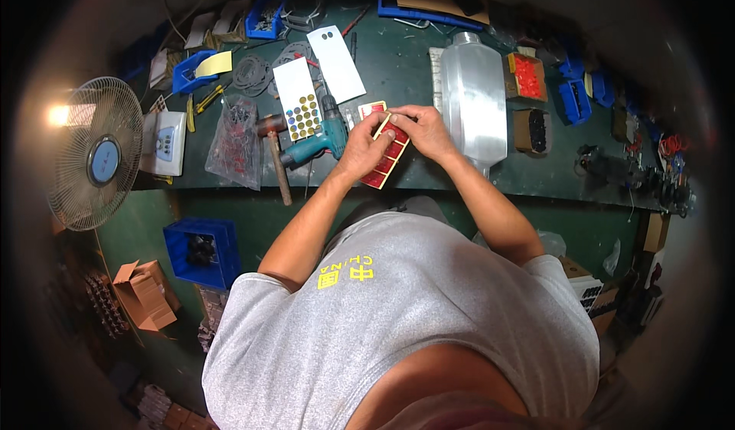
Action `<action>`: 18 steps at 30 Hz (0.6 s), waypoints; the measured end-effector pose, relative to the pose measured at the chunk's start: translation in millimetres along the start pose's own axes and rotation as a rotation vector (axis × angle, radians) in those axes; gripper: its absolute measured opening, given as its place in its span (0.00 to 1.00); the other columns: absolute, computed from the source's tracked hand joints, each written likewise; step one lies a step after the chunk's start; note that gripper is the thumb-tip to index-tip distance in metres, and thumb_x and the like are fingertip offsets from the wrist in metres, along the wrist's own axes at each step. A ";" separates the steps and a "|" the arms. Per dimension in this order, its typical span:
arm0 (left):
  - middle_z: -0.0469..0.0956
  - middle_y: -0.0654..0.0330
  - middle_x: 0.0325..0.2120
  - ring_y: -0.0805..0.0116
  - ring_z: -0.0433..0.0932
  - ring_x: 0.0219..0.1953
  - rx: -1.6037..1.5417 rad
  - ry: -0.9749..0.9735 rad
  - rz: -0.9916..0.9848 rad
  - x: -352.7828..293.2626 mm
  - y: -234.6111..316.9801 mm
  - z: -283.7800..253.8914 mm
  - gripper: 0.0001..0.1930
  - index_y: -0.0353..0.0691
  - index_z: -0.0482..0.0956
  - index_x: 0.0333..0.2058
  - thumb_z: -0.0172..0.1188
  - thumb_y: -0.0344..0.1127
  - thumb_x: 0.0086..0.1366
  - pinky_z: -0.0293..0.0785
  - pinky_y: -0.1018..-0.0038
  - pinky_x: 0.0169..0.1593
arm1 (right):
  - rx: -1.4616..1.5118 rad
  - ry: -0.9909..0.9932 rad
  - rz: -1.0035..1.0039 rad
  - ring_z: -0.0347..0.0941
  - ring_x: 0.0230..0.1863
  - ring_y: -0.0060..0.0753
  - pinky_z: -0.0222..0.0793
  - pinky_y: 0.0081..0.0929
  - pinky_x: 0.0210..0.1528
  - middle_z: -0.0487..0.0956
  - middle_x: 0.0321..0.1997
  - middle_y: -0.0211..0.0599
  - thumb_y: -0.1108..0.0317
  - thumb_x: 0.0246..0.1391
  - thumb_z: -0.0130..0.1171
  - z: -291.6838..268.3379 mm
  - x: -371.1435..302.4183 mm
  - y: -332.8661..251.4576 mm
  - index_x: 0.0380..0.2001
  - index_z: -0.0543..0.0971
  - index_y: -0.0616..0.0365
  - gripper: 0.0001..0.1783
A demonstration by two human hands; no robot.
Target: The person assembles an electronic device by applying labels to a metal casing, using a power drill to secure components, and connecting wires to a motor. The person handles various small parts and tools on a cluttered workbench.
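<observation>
the hands, left (363,151) and right (430,133), pinch a red label sheet (392,152) near a teal drill (329,135).

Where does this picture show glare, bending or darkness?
Head view: a bright spot glares at the upper left of the fan; head view: white highlights streak the metal tank; head view: the workbench bows along its far edge, and the corners go black.

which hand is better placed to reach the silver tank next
Likely the right: the right hand is nearer the silver tank, though it also touches the red sheet. The left hand, holding the sheet, is farther off.
</observation>
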State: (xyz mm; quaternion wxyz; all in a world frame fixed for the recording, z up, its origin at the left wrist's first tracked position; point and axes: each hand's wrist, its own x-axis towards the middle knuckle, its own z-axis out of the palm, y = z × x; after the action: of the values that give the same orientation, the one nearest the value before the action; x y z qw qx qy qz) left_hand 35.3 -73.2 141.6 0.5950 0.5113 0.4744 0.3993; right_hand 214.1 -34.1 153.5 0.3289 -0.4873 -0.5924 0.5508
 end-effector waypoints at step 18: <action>0.82 0.49 0.46 0.62 0.81 0.47 0.224 0.318 0.000 29.1 -53.7 18.6 0.20 0.30 0.77 0.54 0.63 0.32 0.66 0.76 0.68 0.53 | 0.336 0.749 0.014 0.77 0.33 0.21 0.74 0.19 0.36 0.82 0.35 0.32 0.69 0.65 0.60 -54.4 -29.2 -24.9 0.42 0.80 0.67 0.10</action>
State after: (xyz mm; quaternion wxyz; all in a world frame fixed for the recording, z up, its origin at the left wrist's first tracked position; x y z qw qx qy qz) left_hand 59.6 -58.0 84.5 0.4521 0.5049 0.6039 0.4197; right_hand 268.1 -41.5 191.6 0.5931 -0.5976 -0.3303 0.4267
